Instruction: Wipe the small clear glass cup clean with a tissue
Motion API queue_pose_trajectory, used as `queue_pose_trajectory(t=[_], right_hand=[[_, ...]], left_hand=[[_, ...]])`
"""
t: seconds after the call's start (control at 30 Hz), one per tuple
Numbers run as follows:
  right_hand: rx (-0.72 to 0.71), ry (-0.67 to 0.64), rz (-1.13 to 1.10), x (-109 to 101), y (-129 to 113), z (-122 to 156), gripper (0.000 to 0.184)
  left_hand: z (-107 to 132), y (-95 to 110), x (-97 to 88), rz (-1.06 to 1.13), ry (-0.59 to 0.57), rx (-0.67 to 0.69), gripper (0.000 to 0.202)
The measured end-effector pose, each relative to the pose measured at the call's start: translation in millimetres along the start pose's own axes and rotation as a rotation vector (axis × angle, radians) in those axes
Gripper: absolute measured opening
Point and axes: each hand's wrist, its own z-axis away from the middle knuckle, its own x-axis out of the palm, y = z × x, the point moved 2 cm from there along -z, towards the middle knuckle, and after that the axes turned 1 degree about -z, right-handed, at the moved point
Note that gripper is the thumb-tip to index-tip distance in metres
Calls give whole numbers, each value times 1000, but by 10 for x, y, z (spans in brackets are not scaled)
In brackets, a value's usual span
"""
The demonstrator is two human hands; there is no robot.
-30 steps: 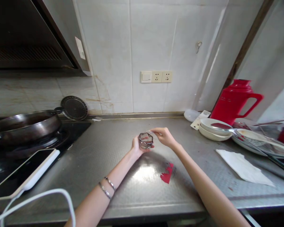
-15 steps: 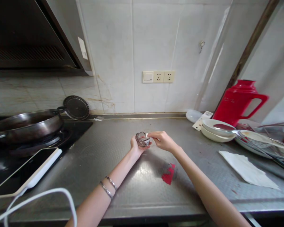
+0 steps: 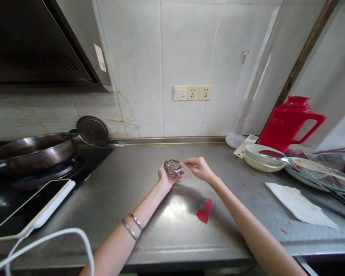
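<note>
Above the middle of the metal counter, my left hand [image 3: 164, 175] cups a small round clear container [image 3: 173, 169] from below. The container looks brown and silvery inside, with a pale patch on its side; what is in it is too small to tell. My right hand [image 3: 200, 168] is just right of its rim, with fingers pinched together and pointing at it. Something pale and thin seems to lie at those fingertips, too small to name. Nearer to me, a torn red scrap [image 3: 204, 211] lies on the counter between my forearms.
A pan [image 3: 37, 151] stands on the stove at left, with a phone [image 3: 31, 211] and its white cable [image 3: 60, 233] in front. Bowls [image 3: 261, 163], a red thermos [image 3: 289, 124], plates [image 3: 304, 180] and a white napkin [image 3: 301, 205] occupy the right side.
My right hand has shifted slightly right, so its fingertips are a little farther from the container. The container is tilted slightly more toward me. My left hand has hardly moved.
</note>
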Motion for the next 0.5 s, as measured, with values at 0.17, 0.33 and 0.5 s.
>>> queue_pose_trajectory(t=[0.17, 0.33, 0.5], right_hand=[[-116, -36, -25, 90, -67, 12, 33], [-105, -98, -25, 55, -51, 13, 34], [7, -27, -77, -22, -20, -5, 27]], left_hand=[[9, -7, 26, -52, -26, 7, 33], [-9, -60, 11, -63, 11, -9, 33], [-11, -40, -3, -66, 1, -19, 32]])
